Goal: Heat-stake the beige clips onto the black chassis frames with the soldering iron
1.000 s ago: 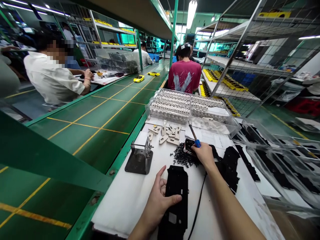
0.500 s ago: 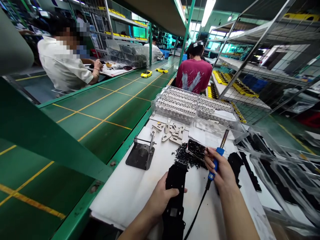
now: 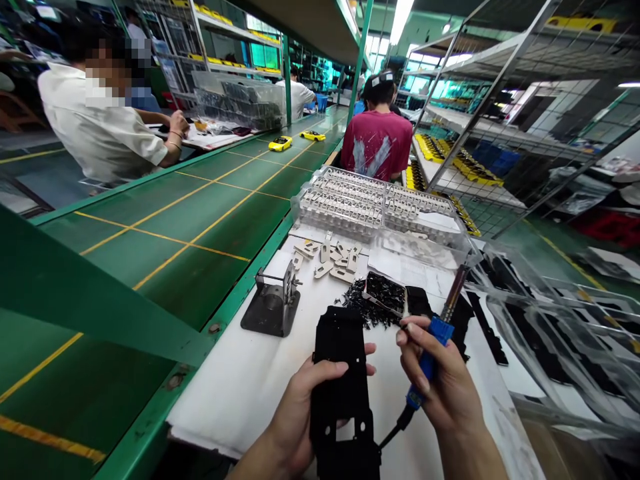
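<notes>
A black plastic plate (image 3: pixel 341 380) is gripped at lower centre by the left hand (image 3: pixel 295 413), its fingers wrapped around the edge. A corded blue-handled tool (image 3: pixel 427 363) is clasped closely in the right hand (image 3: pixel 445 380) at lower right.

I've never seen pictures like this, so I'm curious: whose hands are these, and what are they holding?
This picture comes from a camera worn on a person's head, so you see what they see. The left hand holds a flat black plate with holes in it. The right hand holds a corded tool with a blue handle. On the white table lie tiny black bits and silver metal pieces. Behind them sits a clear tray of more pieces. To the left runs a green conveyor belt with yellow toy cars on it.
</notes>
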`<state>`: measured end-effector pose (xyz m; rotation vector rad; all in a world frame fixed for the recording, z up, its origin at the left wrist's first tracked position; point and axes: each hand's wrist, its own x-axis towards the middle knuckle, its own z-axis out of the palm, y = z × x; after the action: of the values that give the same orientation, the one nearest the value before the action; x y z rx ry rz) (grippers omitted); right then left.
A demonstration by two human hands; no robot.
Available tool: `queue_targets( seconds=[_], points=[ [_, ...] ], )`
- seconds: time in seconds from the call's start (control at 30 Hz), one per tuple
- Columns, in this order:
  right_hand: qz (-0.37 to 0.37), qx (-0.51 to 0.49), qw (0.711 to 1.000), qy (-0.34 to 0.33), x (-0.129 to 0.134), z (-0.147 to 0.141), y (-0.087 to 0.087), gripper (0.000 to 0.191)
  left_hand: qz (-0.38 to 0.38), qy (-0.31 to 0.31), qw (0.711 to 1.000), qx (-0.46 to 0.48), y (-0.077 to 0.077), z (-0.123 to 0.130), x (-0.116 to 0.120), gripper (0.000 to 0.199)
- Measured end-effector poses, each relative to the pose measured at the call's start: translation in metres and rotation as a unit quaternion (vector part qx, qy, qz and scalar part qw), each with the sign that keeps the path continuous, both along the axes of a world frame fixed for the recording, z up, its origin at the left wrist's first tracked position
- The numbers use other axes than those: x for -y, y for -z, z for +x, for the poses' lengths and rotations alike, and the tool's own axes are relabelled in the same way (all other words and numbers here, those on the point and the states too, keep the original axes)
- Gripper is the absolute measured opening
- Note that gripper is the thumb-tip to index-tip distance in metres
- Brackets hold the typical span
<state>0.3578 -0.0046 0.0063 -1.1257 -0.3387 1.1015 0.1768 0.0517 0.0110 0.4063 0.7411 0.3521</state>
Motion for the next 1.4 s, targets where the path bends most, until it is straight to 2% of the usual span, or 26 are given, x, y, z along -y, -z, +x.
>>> queue_targets(
  seconds=[0.13, 0.23, 0.37, 0.53, 0.7, 0.87, 0.97, 1.07, 1.2, 1.33, 1.4],
  points=[
    [-0.020, 0.015, 0.998, -0.056, 0.005, -0.008, 0.002, 0.029, 0.043, -0.003, 0.999, -0.015, -0.002, 0.002, 0.003, 0.053],
    [-0.045, 0.039, 0.996, -0.059, 0.005, -0.016, 0.000, 0.037, 0.092, 0.004, 0.993, -0.069, 0.006, 0.006, 0.006, 0.051],
    [-0.077, 0.071, 0.992, -0.065, 0.006, -0.027, -0.007, 0.055, 0.108, 0.038, 0.988, -0.105, 0.018, 0.008, 0.009, 0.048],
    [-0.100, 0.075, 0.987, -0.097, 0.007, -0.036, -0.009, 0.043, 0.172, 0.043, 0.981, -0.083, 0.021, 0.007, 0.013, 0.037],
    [-0.099, 0.075, 0.989, -0.081, 0.008, -0.040, -0.007, 0.042, 0.201, 0.049, 0.976, -0.061, 0.023, 0.004, 0.016, 0.048],
    [-0.126, 0.105, 0.984, -0.072, 0.008, -0.046, -0.010, 0.049, 0.275, 0.048, 0.958, -0.063, 0.020, 0.001, 0.016, 0.048],
    [-0.140, 0.140, 0.980, -0.037, 0.008, -0.052, -0.020, 0.040, 0.281, 0.069, 0.956, -0.039, 0.016, -0.001, 0.016, 0.048],
    [-0.121, 0.180, 0.976, 0.000, 0.008, -0.057, -0.027, 0.028, 0.277, 0.075, 0.957, -0.036, 0.014, -0.003, 0.016, 0.056],
    [-0.107, 0.238, 0.965, 0.016, 0.007, -0.061, -0.027, 0.024, 0.278, 0.083, 0.957, -0.030, 0.016, -0.006, 0.018, 0.062],
    [-0.130, 0.264, 0.956, 0.015, 0.008, -0.058, -0.022, 0.033, 0.315, 0.084, 0.945, -0.029, 0.017, -0.011, 0.020, 0.064],
    [-0.151, 0.266, 0.952, 0.006, 0.008, -0.052, -0.019, 0.040, 0.312, 0.109, 0.943, -0.032, 0.017, -0.017, 0.018, 0.069]
  ],
)
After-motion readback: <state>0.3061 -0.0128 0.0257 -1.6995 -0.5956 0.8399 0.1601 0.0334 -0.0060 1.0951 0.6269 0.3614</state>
